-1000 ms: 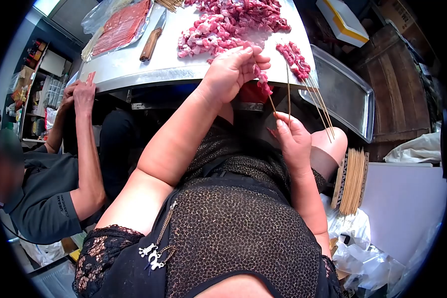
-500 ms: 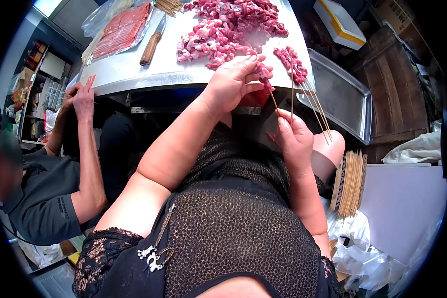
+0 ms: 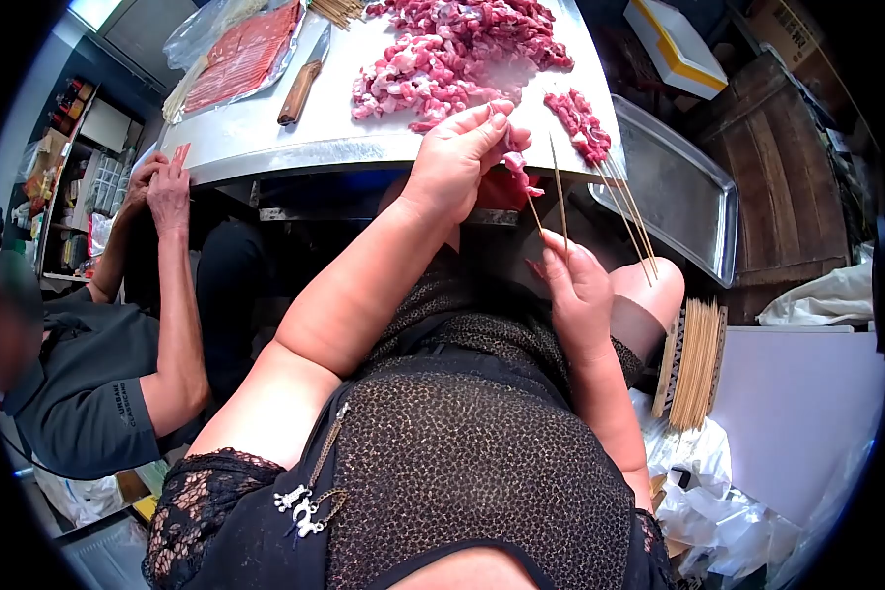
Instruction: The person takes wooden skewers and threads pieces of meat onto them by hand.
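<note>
Curving inward, the left hand [image 3: 462, 162] clasps soft, likely slippery pink raw meat [image 3: 517, 171] by the near edge of the white table [image 3: 364, 144]; its thin tan wooden skewer [image 3: 534, 210], likely stiff, is pinched low, probably the surest hold, by the right hand [image 3: 580, 287].
</note>
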Available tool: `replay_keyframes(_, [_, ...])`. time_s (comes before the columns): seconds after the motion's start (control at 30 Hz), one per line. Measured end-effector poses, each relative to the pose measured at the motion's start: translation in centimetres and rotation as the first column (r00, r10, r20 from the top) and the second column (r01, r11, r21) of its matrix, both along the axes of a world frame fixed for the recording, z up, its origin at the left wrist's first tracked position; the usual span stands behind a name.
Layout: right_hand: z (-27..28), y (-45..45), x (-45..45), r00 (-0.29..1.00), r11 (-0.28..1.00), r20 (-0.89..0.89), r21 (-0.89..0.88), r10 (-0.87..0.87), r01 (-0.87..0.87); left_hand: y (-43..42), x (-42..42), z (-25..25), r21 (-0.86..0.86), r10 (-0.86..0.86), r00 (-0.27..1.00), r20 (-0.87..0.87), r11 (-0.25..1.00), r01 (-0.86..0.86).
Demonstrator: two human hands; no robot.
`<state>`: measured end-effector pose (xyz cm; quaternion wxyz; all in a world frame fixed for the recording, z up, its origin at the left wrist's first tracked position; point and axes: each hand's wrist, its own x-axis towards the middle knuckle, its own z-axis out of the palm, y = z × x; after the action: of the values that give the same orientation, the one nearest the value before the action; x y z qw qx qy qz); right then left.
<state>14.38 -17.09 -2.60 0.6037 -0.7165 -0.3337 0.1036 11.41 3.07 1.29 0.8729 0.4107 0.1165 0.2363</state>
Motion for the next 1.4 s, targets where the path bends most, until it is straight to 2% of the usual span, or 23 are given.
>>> replay_keyframes(0.1, [0.8,-0.3,-0.3,1.000,1.000,-0.015,-0.026,0.016,-0.017,-0.1,0.3,0.2,-0.012,0.093,0.995,-0.022,0.996,-0.093])
replay_keyframes(0.23, [-0.2,-1.3,-0.4,0.993,0.998,-0.118,-0.053,0.027,-0.033,1.2,0.3,0.4,0.018,0.100,0.994,0.039,0.995,-0.101])
replay_keyframes(0.33, [-0.4,-1.3,-0.2,0.990,1.000,-0.138,-0.019,0.010,-0.013,1.2,0.1,0.6,0.016,0.010,1.000,-0.030,1.000,-0.010])
replay_keyframes(0.63, [-0.5,-1.0,-0.2,0.998,1.000,-0.065,0.022,-0.018,0.020,1.1,-0.3,1.2,-0.053,0.029,0.999,-0.025,0.998,-0.031])
replay_keyframes(0.77, [-0.2,-1.0,0.1,0.998,0.999,-0.054,0.026,-0.030,0.032,1.0,-0.7,1.5,-0.018,-0.010,0.999,-0.044,1.000,0.010])
replay_keyframes(0.83, [1.1,-1.2,0.8,0.975,0.998,0.223,-0.055,-0.010,0.023,1.1,-0.8,1.7,0.064,-0.039,0.998,-0.048,0.997,0.042])
replay_keyframes(0.87, [1.3,-1.4,1.2,0.968,0.999,0.250,-0.050,-0.005,0.018,1.2,-0.9,1.7,0.064,-0.038,0.998,-0.048,0.997,0.041])
replay_keyframes(1.1, [2.3,-1.6,1.7,0.991,0.998,0.134,-0.066,0.017,-0.008,1.9,-1.4,1.2,-0.021,-0.214,0.976,-0.029,0.977,0.213])
replay_keyframes(1.17, [2.1,-1.4,1.6,0.999,0.999,-0.044,-0.040,0.032,-0.034,2.2,-1.3,1.1,-0.023,-0.232,0.973,-0.011,0.973,0.232])
replay_keyframes(1.23, [1.6,-1.1,1.5,0.999,0.999,0.008,-0.026,0.038,-0.038,2.3,-1.3,1.0,-0.014,-0.227,0.973,-0.041,0.974,0.227])
replay_keyframes(1.3, [1.6,-0.9,1.3,0.969,0.995,-0.229,-0.017,0.090,-0.096,2.3,-1.5,1.1,-0.001,-0.217,0.975,-0.057,0.976,0.217])
replay_keyframes(1.33, [1.5,-0.7,1.1,0.944,0.994,-0.312,0.022,0.106,-0.104,2.2,-1.6,1.2,0.011,-0.207,0.975,-0.076,0.978,0.208])
replay_keyframes(1.37, [1.6,-0.7,1.0,0.943,0.994,-0.314,0.022,0.107,-0.105,2.3,-1.8,1.1,0.010,-0.206,0.975,-0.079,0.978,0.207])
replay_keyframes(1.4, [1.8,-0.6,0.9,0.890,0.992,-0.438,0.033,0.126,-0.124,2.3,-1.9,1.1,0.006,-0.208,0.975,-0.072,0.978,0.209])
